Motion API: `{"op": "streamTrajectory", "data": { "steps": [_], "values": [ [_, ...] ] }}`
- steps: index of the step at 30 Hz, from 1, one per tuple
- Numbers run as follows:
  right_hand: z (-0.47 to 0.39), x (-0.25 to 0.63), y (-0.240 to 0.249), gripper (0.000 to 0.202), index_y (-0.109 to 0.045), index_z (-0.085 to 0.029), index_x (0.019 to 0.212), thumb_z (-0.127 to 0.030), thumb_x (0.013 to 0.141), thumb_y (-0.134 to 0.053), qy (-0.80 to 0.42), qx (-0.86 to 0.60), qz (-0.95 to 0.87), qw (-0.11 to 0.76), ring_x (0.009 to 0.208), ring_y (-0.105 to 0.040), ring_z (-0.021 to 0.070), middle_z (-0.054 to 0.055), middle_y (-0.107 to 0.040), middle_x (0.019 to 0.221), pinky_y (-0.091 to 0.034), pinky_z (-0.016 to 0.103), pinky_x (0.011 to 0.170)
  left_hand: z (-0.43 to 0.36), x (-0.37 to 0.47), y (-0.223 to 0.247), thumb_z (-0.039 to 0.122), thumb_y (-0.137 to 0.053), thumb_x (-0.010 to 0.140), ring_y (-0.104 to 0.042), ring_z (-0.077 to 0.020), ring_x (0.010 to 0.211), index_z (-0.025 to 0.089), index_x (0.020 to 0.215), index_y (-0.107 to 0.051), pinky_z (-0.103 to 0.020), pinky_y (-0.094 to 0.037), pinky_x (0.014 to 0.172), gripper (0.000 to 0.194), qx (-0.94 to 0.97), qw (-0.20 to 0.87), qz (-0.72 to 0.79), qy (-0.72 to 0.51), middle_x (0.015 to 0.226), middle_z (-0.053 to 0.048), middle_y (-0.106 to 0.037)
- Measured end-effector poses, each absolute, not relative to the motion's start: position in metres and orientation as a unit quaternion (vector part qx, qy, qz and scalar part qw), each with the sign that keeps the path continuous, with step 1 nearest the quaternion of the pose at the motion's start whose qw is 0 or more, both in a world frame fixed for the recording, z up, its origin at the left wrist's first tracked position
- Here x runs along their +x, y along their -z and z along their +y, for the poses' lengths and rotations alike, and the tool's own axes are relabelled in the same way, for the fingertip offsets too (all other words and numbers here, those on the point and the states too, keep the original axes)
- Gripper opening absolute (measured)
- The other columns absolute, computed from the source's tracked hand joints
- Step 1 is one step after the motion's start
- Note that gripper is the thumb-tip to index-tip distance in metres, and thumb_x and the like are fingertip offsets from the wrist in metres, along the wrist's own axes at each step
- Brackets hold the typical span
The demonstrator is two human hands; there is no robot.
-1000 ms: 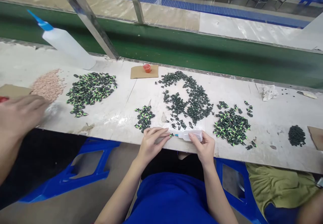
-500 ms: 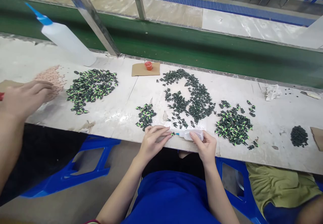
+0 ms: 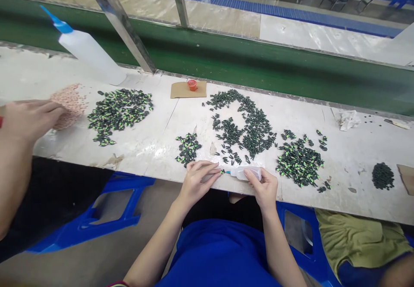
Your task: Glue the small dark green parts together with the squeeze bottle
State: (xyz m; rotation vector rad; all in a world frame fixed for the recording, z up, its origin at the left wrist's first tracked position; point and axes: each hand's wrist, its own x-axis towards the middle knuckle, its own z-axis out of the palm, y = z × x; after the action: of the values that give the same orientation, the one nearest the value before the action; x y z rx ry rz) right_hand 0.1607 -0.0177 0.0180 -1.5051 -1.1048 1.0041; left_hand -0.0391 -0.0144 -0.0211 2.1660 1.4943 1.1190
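At the table's front edge, my left hand (image 3: 199, 179) pinches a tiny black-and-green piece (image 3: 222, 171) between thumb and fingertips. My right hand (image 3: 263, 185) is closed around a small clear squeeze bottle (image 3: 244, 173), tilted on its side. The bottle's blue nozzle tip (image 3: 228, 172) points left and meets or nearly meets the piece; which, I cannot tell. Just beyond my left hand lies a small pile of black-and-green pieces (image 3: 188, 149). Past the bottle spreads a large pile of slim dark green pieces (image 3: 255, 129). Another black-and-green pile (image 3: 300, 164) lies right of my right hand.
A co-worker's hand (image 3: 30, 119) reaches in at left beside a pile of pink bits (image 3: 73, 101). A big white bottle (image 3: 92, 58) with a blue nozzle stands behind a black-and-green pile (image 3: 118, 112). A red cup (image 3: 192, 85) sits on cardboard (image 3: 179, 90). Blue stools flank me.
The co-worker's hand at left has drawn back slightly leftward from the pink bits. My hands, the piece and the squeeze bottle stay nearly the same, with only a slight shift of the view.
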Motion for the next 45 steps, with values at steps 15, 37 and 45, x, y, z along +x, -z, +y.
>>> {"op": "streamTrajectory", "data": {
  "steps": [15, 37, 45],
  "values": [
    [-0.018, 0.164, -0.007, 0.03, -0.063, -0.016, 0.06, -0.043, 0.069, -0.072, -0.419, -0.62, -0.404, 0.527, 0.046, -0.043, 0.0105, -0.003, -0.05, 0.049, -0.035, 0.024, 0.045, -0.014, -0.039, 0.021, 0.023, -0.067, 0.084, -0.068, -0.0189, 0.086, 0.023, 0.096, -0.067, -0.037, -0.036, 0.083, 0.012, 0.754, 0.131, 0.509, -0.394, 0.079, 0.0, -0.076],
    [0.003, 0.208, -0.003, 0.063, -0.045, -0.026, 0.12, -0.025, 0.066, -0.077, -0.222, -0.561, -0.462, 0.65, 0.084, -0.06, 0.0152, 0.006, -0.057, 0.107, -0.051, 0.034, 0.08, -0.013, -0.04, 0.018, 0.025, -0.065, 0.085, -0.058, -0.0236, 0.1, 0.023, 0.097, -0.067, -0.042, -0.044, 0.088, 0.012, 0.771, 0.116, 0.486, -0.394, 0.093, -0.004, -0.074],
    [-0.007, 0.208, 0.0, 0.058, -0.048, -0.022, 0.125, -0.026, 0.073, -0.072, -0.133, -0.617, -0.521, 0.575, 0.088, -0.06, 0.0192, 0.008, -0.06, 0.106, -0.053, 0.033, 0.072, -0.013, -0.038, 0.017, 0.024, -0.063, 0.086, -0.058, -0.0239, 0.101, 0.023, 0.092, -0.069, -0.043, -0.044, 0.088, 0.008, 0.767, 0.126, 0.488, -0.397, 0.093, -0.005, -0.073]
  ]
}}
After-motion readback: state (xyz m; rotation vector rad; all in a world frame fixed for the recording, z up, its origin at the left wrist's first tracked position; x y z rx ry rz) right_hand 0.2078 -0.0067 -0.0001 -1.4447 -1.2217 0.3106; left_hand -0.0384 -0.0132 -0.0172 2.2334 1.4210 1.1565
